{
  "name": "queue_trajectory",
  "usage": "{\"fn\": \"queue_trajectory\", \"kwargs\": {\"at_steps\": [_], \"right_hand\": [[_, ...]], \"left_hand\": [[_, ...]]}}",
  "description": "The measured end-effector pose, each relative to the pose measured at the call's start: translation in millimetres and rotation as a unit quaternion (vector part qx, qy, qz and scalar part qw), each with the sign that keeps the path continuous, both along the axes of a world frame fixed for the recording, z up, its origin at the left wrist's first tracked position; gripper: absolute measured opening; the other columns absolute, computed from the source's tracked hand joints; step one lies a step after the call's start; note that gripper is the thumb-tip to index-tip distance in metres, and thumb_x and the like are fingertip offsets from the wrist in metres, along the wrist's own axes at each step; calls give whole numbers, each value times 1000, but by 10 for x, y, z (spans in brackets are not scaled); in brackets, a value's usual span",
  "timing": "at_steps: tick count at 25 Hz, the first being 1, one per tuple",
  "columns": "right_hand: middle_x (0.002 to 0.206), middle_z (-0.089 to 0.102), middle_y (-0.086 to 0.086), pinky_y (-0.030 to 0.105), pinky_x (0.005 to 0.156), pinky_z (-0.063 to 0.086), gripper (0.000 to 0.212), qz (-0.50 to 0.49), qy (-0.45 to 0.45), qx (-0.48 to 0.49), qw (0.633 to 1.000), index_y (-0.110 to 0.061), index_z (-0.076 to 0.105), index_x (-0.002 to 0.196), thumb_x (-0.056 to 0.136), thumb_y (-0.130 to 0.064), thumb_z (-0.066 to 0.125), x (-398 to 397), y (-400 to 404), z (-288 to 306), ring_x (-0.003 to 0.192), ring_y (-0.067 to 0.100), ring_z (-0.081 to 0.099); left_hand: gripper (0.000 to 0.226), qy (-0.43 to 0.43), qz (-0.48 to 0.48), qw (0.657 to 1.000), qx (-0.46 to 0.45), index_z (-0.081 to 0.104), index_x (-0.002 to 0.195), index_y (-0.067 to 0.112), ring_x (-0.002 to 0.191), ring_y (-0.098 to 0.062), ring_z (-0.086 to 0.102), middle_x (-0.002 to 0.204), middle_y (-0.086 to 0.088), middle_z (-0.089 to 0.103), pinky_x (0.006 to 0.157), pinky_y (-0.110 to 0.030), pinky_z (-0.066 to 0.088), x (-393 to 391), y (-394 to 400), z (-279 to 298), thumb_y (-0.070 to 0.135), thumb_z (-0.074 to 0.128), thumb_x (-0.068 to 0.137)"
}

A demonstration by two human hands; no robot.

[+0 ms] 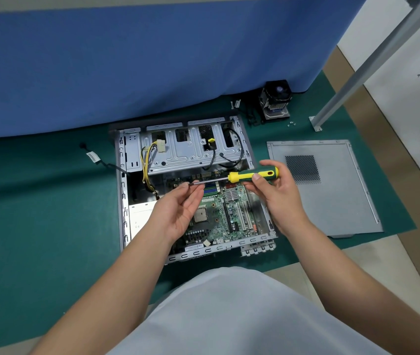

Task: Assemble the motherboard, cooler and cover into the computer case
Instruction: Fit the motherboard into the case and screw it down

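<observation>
Screwdriver [251,176], green-yellow handle gripped by right hand [278,193]; left hand [178,208] pinches its tip. Motherboard [219,213] sits inside open case [124,201]; cooler [275,103] and cover [337,198] lie apart on mat. Advice: seat screw squarely on bit before lowering.

A dark green mat [37,201] covers a pale tiled floor [383,265]. A blue fabric-covered panel [139,60] spans ten to one o'clock; a grey metal post [372,62] slants at two o'clock before a white wall [413,60].
</observation>
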State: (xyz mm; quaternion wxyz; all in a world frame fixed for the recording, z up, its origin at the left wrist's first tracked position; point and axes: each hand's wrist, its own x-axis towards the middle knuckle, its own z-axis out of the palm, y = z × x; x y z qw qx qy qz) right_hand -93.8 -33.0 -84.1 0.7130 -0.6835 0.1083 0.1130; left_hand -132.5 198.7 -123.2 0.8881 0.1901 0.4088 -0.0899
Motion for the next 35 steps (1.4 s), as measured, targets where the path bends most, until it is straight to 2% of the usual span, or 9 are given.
{"fn": "queue_trajectory", "kwargs": {"at_steps": [6, 15, 22, 25, 27, 29, 31, 34, 35], "right_hand": [[120, 68, 9, 44, 99, 57, 35, 36, -19, -40, 998, -37, 64, 117, 96, -10, 70, -54, -97, -24, 99, 30, 76], [94, 75, -2, 45, 91, 61, 27, 9, -21, -139, 990, -37, 59, 113, 95, -22, 73, -12, -56, -108, 84, 19, 78], [114, 65, 0, 45, 95, 59, 38, 4, -4, -136, 991, -32, 50, 132, 100, -22, 66, 36, -68, -159, 85, 18, 78], [113, 64, -3, 43, 93, 59, 42, 16, -25, -181, 983, -32, 48, 137, 100, -26, 66, 76, -137, -119, 83, 13, 77], [106, 63, -8, 37, 87, 60, 47, 40, -47, -230, 971, -33, 46, 141, 99, -30, 67, 90, -184, -98, 83, 10, 76], [99, 62, -12, 30, 79, 57, 52, 75, -65, -278, 956, -35, 44, 142, 97, -35, 69, 94, -226, -84, 83, 8, 72], [95, 63, -15, 23, 74, 52, 50, 127, -82, -325, 933, -35, 46, 139, 96, -37, 70, 93, -270, -75, 81, 4, 67], [87, 64, -17, 9, 65, 44, 47, 216, -121, -377, 892, -32, 48, 138, 96, -35, 69, 72, -327, -65, 76, -5, 62], [84, 63, -17, 8, 63, 43, 47, 239, -133, -390, 879, -33, 48, 138, 96, -35, 69, 60, -341, -60, 75, -6, 61]], "left_hand": [[18, 11, -33, 999, -29, 59, 114, -9, 104, -40, 73, 113, -29, 72, 81, -42, 63, -13, -48, -50, 0, 58, 99], [33, 56, -81, 995, 3, 53, 133, -11, 102, -34, 75, 116, -26, 72, 77, -42, 64, -82, -163, -188, 5, 53, 103], [27, 54, -170, 978, 108, 59, 128, 0, 103, -26, 75, 112, -14, 76, 86, -41, 62, -122, -200, -221, 14, 50, 106], [21, 63, -204, 954, 211, 64, 122, 8, 107, -26, 72, 118, -10, 74, 97, -42, 58, -80, -195, -203, 13, 55, 104], [17, 41, -253, 902, 346, 65, 118, 17, 107, -21, 69, 121, -4, 70, 98, -41, 57, -38, -151, -160, 16, 57, 103], [17, -42, -313, 803, 506, 64, 119, 25, 106, -11, 65, 122, 5, 67, 91, -31, 55, -18, -62, -114, 23, 56, 104], [26, -150, -382, 655, 634, 62, 128, 26, 113, -7, 59, 127, 10, 64, 95, -26, 48, -22, 63, -99, 26, 54, 104], [38, -269, -431, 378, 774, 59, 137, 18, 137, -22, 47, 143, 0, 58, 116, -44, 39, 11, 304, -163, 20, 57, 99], [43, -278, -430, 310, 801, 57, 141, 17, 144, -26, 41, 149, -2, 54, 120, -49, 35, 27, 384, -190, 20, 58, 98]]}}
